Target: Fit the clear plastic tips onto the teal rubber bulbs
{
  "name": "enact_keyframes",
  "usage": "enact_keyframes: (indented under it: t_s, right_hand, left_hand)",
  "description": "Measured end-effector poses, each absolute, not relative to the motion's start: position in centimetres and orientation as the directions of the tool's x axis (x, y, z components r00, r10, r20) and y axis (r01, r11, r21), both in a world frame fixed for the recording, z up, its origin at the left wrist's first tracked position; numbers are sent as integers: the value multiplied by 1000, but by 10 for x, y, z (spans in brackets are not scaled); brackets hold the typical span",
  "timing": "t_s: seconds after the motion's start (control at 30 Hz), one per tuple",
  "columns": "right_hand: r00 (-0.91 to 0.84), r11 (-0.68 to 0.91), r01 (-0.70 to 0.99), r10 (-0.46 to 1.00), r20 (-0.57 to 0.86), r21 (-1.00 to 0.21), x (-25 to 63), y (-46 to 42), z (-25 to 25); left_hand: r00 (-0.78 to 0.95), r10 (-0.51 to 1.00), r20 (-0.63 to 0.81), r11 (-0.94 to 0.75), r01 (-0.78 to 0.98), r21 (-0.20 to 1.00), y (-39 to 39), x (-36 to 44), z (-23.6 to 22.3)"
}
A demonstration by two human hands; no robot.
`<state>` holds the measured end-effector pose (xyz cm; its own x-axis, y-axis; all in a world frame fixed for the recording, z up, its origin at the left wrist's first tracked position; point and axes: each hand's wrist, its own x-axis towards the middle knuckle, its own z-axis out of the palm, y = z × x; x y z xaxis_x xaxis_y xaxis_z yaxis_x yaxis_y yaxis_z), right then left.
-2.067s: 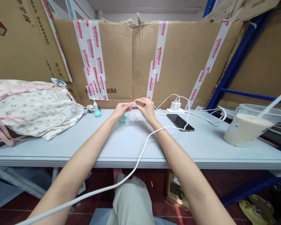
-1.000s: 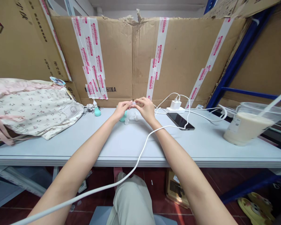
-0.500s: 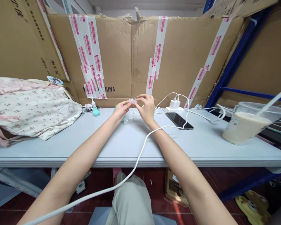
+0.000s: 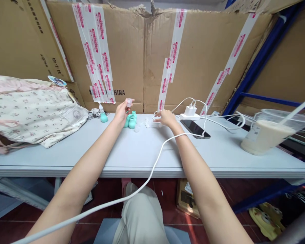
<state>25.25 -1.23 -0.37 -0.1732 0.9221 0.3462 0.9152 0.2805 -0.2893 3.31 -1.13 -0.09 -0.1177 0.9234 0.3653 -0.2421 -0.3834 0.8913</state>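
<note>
My left hand is raised a little above the table, its thumb and fingers closed on a small clear plastic piece. Just beside and below it stand several teal bulb-shaped bottles with open necks, partly hidden by the hand. Low over the tabletop, my right hand has its fingers curled down among small clear plastic parts. What its fingertips grip, if anything, is too small to make out. More clear pieces lie between the hands, and another clear piece sits in front of the bottles.
A teal bulb with a clear nozzle stands at the left by a floral cloth bag. On the right are a phone, a white charger and a drink cup. A white cable crosses in front of my right forearm.
My hands have moved apart. The left went left with the clear piece; the right let go of it and moved right and down to the loose parts. The teal bottles are more visible.
</note>
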Motion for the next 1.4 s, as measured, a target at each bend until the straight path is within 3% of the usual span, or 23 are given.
enact_keyframes:
  t_s: [0.13, 0.23, 0.3, 0.37, 0.43, 0.5, 0.57, 0.83, 1.03, 1.2, 1.4]
  right_hand:
    - [-140, 184, 946, 974, 177, -267, 261, -3, -18]
    - [-151, 200, 928, 973, 174, -315, 261, -1, -24]
    - [-146, 235, 877, 961, 234, -419, 258, -3, -20]
    - [-113, 304, 722, 938, 329, -621, 251, -6, -13]
    - [-69, 399, 409, 910, 408, -821, 242, -11, -4]
    - [-73, 460, 91, 888, 455, -883, 230, -16, 2]
    - [-92, 459, -62, 881, 463, -886, 221, -22, 5]
    - [-92, 434, -126, 890, 446, -892, 208, -26, -3]
    - [-7, 377, -196, 922, 386, -905, 211, -20, -7]
    - [-10, 344, -237, 934, 356, -909, 212, -19, -10]
    - [-34, 311, -201, 945, 324, -929, 216, -17, -12]
  left_hand:
    - [-92, 914, 395, -405, -146, 903, -8, 32, -3]
    - [-73, 915, 397, -402, -72, 913, -9, 39, -3]
    - [-72, 920, 385, -388, -40, 921, -10, 43, -2]
    - [-68, 923, 379, -381, -16, 924, -13, 47, -2]
    - [-38, 926, 376, -376, 8, 926, -15, 50, -2]
    - [-7, 929, 370, -370, 28, 929, -19, 53, -1]
    - [2, 931, 364, -364, 29, 931, -22, 56, 0]
    - [-12, 920, 391, -391, -13, 920, -26, 64, 2]
    - [113, 870, 479, -477, -45, 878, -26, 62, 0]
    - [159, 791, 590, -611, 166, 774, -23, 56, -3]
    - [207, 663, 719, -665, 604, 439, -32, 54, 3]
